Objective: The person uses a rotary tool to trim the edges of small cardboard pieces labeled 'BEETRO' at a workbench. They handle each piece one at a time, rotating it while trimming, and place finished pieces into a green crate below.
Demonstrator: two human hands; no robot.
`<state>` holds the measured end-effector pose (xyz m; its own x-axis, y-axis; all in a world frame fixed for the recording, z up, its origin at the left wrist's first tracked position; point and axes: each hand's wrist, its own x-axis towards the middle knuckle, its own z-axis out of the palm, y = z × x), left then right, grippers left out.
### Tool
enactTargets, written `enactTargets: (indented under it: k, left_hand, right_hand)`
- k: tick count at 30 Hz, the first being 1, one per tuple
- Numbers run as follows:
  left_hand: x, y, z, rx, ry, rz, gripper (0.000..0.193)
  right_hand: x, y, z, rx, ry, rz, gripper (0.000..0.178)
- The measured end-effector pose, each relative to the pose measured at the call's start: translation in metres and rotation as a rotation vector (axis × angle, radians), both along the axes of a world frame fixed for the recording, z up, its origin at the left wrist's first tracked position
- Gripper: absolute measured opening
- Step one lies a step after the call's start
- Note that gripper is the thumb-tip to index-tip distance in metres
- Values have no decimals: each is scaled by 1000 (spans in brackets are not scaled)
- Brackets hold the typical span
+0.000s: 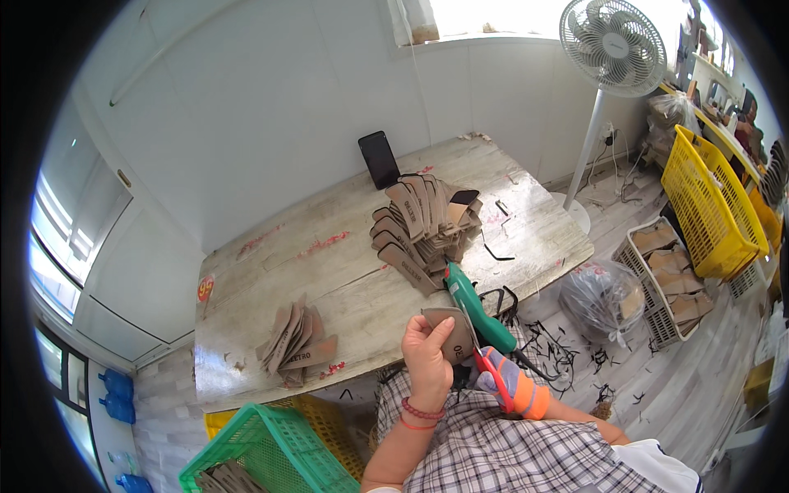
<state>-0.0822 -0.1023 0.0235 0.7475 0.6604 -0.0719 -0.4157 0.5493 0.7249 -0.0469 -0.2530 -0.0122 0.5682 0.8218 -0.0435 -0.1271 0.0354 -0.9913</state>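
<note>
My bare left hand pinches a flat brown fabric piece with dark print, between thumb and fingers, over the table's near edge. Closed round red-handled scissors, my right hand wears a grey and orange glove. The scissor blades point up at the piece's right edge; whether they touch it I cannot tell. Just beyond lies a green corded hand tool, partly over the table edge. A fanned pile of similar brown pieces stands farther back, and a smaller bunch lies at the left.
Black trimmings lie on the table and the floor. A phone leans on the wall. Below the table is a green crate. At the right are a fan, a plastic bag, a filled crate and a yellow crate.
</note>
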Motion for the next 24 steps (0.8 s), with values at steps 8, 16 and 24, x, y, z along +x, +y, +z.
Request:
enactTargets:
  k: [8,16,24]
  left_hand:
    - [-1,-5,-3,0,-8,-5,17]
    - [0,-9,0,-10,-6,4,15]
    - [-1,-9,0,-15,-11,6,14]
  right_hand:
    - [-4,-2,3,4,121,-17,28]
    - [-7,-3,17,-53,182,-37,20]
    - [-9,0,21,-62,132,-71,17]
